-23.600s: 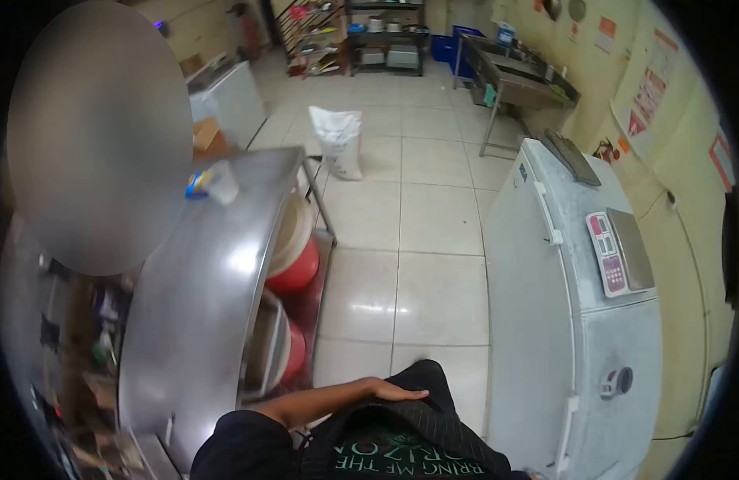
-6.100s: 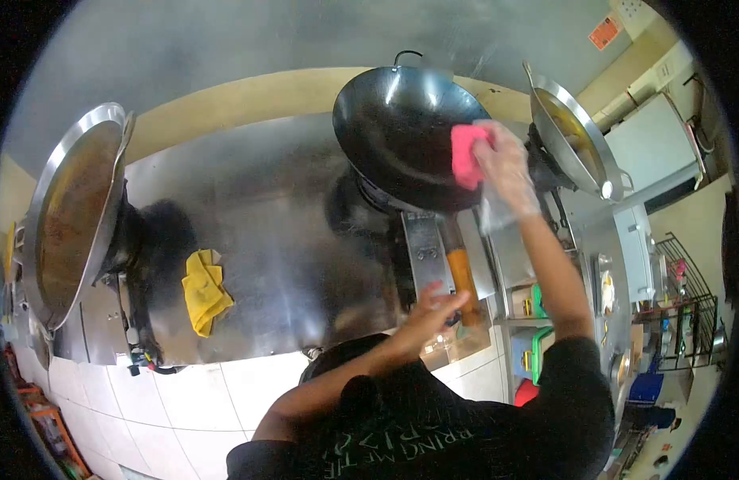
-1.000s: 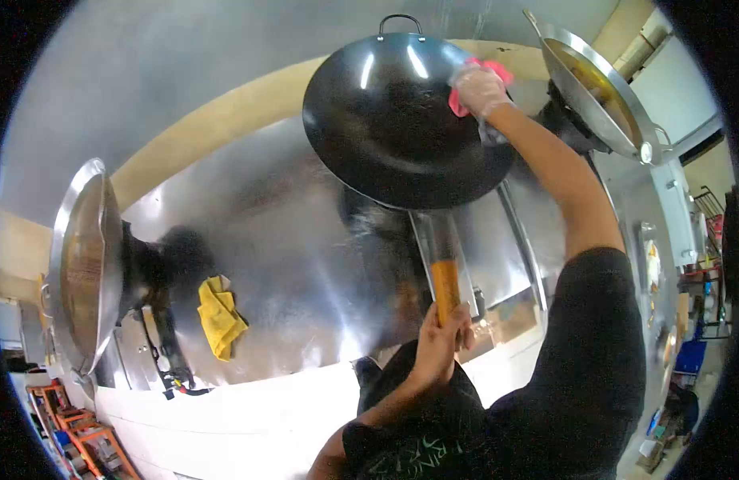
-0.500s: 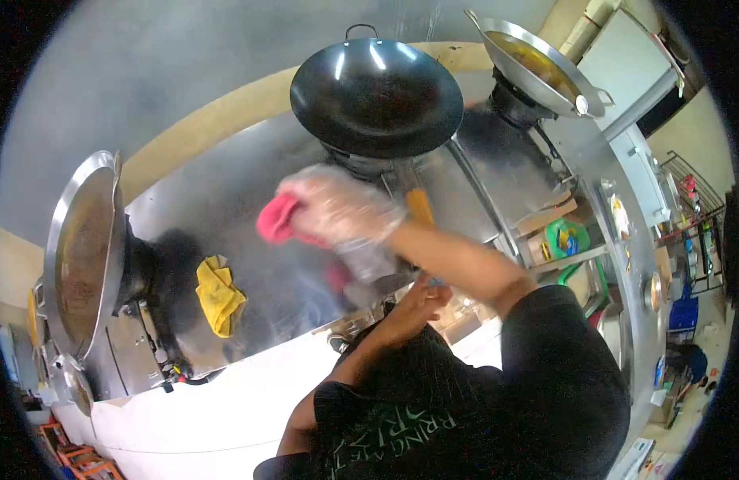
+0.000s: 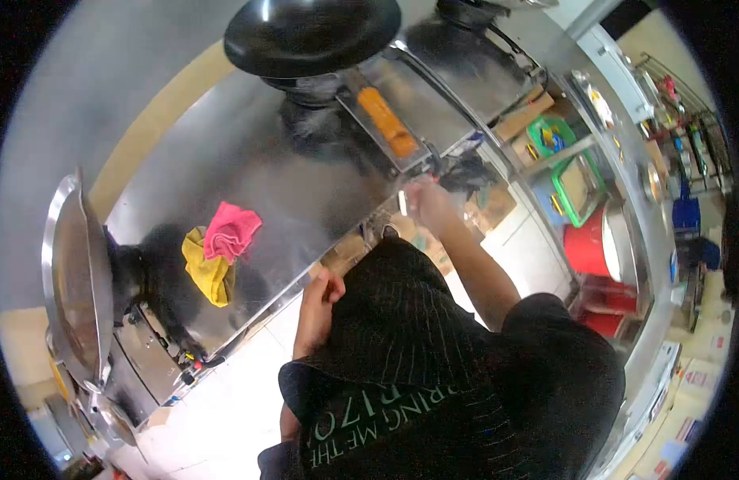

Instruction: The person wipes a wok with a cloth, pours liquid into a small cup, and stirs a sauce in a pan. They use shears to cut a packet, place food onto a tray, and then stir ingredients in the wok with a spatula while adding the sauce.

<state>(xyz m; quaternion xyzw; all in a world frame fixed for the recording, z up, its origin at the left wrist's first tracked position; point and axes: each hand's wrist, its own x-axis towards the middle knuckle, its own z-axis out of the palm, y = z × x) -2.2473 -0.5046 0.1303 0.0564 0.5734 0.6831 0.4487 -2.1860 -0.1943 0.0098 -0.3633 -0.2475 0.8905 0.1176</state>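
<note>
My right hand, blurred by motion, is at the front edge of the steel counter, close to the burner controls; a small white piece shows at its fingers, and I cannot tell what it grips. My left hand hangs low by the counter's front edge, fingers curled in with nothing visible in them. A pink cloth lies crumpled on the counter, overlapping a yellow cloth. Just beyond my right hand, an orange-brown handle-like piece rests on a metal plate.
A black wok sits on a burner at the back. Another large wok stands at the left. To the right, shelving holds a green basket and red buckets. White floor tiles show below the counter.
The pink cloth has left my right hand and now lies on the yellow cloth. My right hand has moved to the counter's front edge; my left hand has shifted left. The view has turned.
</note>
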